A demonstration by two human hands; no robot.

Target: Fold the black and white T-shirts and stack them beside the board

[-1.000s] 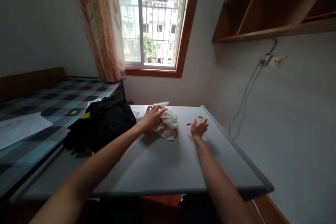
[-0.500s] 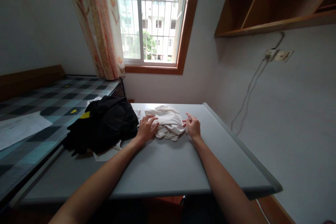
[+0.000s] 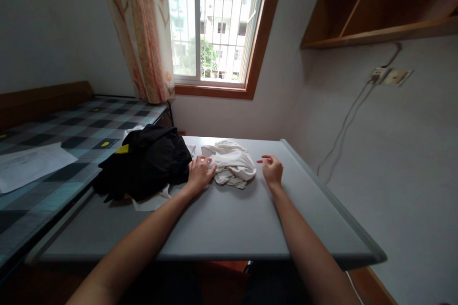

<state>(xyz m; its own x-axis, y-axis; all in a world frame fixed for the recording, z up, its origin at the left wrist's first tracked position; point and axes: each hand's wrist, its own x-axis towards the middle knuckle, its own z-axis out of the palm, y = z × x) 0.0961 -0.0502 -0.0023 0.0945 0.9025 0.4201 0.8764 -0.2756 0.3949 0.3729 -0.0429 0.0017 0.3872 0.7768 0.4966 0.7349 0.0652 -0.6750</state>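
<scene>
A crumpled white cloth garment [image 3: 234,164] lies bunched on the grey table [image 3: 229,228]. At its left edge rests my left hand [image 3: 201,173], fingers spread and bent, the fingertips touching or just beside the fabric. My right hand [image 3: 272,170] is a short way off to the right, apart from the cloth. Its fingers are loosely curled, with one or two pointing left toward the garment, and nothing shows in them. To the left of my left hand sits a heap of black clothing [image 3: 153,164] with a yellow patch; white fabric [image 3: 152,204] sticks out from under it.
A bed with a checked cover [image 3: 53,128] adjoins the table on the left, with a white paper sheet [image 3: 36,164] on it. Ahead are a window [image 3: 222,28] and a curtain [image 3: 143,33]. A wooden shelf [image 3: 375,33] and a socket with cables [image 3: 390,75] are on the right wall.
My right hand has drawn away from the white garment to the right, its fingers more curled. My left hand stays at the garment's left edge. The whole view has shifted slightly.
</scene>
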